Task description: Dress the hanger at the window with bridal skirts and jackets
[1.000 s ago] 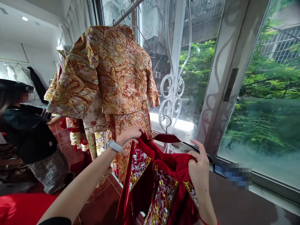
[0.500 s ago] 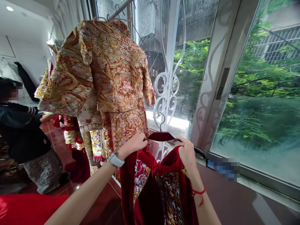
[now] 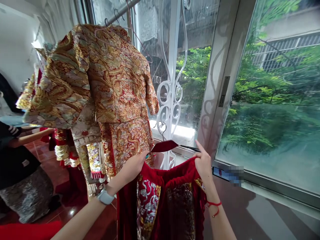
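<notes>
A dark red velvet skirt (image 3: 156, 221) with silver and gold embroidered panels hangs between my hands, its gathered waistband stretched wide. My left hand (image 3: 133, 165), above a wrist with a watch, is closed on the waistband's left end, near the left arm of the hanger. My right hand (image 3: 203, 164) grips the waistband's right end, its index finger raised beside the hanger's black right arm. The dark red clothes hanger (image 3: 165, 146) has a metal hook and sits just above the waistband opening. My left fingertips are partly hidden.
A gold and red embroidered jacket (image 3: 117, 76) hangs from a metal rail (image 3: 123, 13) ahead, with more garments at its left. White scroll ironwork (image 3: 171, 90) stands before the windows. A phone (image 3: 221, 174) lies near the sill. A person in black (image 3: 17, 166) works at the far left.
My hands have moved apart, widening the waistband. The right index finger has lifted off the hanger's arm. The view has turned slightly right, and the person at left has shifted toward the edge.
</notes>
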The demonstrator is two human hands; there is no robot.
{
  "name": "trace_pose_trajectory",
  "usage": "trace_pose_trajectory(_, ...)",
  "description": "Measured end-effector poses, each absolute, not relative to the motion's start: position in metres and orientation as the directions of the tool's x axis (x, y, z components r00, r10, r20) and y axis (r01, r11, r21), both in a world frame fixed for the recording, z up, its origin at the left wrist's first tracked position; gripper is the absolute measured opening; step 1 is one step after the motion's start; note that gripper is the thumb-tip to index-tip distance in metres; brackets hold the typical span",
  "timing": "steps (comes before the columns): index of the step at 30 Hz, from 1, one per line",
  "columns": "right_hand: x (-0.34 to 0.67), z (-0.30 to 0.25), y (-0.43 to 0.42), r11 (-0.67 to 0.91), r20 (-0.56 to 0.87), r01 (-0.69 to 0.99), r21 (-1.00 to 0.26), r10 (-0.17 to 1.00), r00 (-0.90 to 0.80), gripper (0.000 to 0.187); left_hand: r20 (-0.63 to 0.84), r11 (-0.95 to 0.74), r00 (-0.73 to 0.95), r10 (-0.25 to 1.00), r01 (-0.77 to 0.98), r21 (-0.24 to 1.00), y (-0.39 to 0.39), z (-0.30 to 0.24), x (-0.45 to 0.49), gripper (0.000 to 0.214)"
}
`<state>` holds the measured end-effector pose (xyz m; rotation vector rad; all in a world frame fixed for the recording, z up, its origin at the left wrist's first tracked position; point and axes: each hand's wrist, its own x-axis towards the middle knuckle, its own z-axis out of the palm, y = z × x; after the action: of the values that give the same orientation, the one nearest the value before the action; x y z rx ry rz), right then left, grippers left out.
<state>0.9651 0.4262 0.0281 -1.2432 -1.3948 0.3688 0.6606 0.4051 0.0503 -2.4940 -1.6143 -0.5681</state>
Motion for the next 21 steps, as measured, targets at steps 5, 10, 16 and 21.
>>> trace_pose_trajectory(5, 1.012, 0.000, 0.420, 0.275, 0.489, 0.453, -0.848, 0.735, 0.469, 0.103, 0.419, -0.464, 0.355, 0.836, 0.865, 0.192, 0.415, 0.048, 0.659, 0.055)
trace_pose_trajectory(10, 1.040, -0.006, 0.437, 0.208, 0.351, 0.373, -0.904, 0.860, 0.370, 0.106, 0.473, -0.508, 0.360, 0.804, 0.829, 0.234, 0.432, 0.041, 0.657, 0.055)
trace_pose_trajectory(16, 1.065, 0.025, 0.457, 0.356, 0.416, 0.398, -0.846, 0.906, 0.073, 0.097, 0.506, -0.573, 0.414, 0.757, 0.793, 0.208, 0.450, 0.041, 0.646, 0.053)
trace_pose_trajectory(21, 1.074, 0.059, 0.448, 0.323, 0.282, 0.421, -0.848, 0.946, -0.159, 0.101, 0.533, -0.560, 0.396, 0.748, 0.808, 0.185, 0.456, 0.047, 0.639, 0.050)
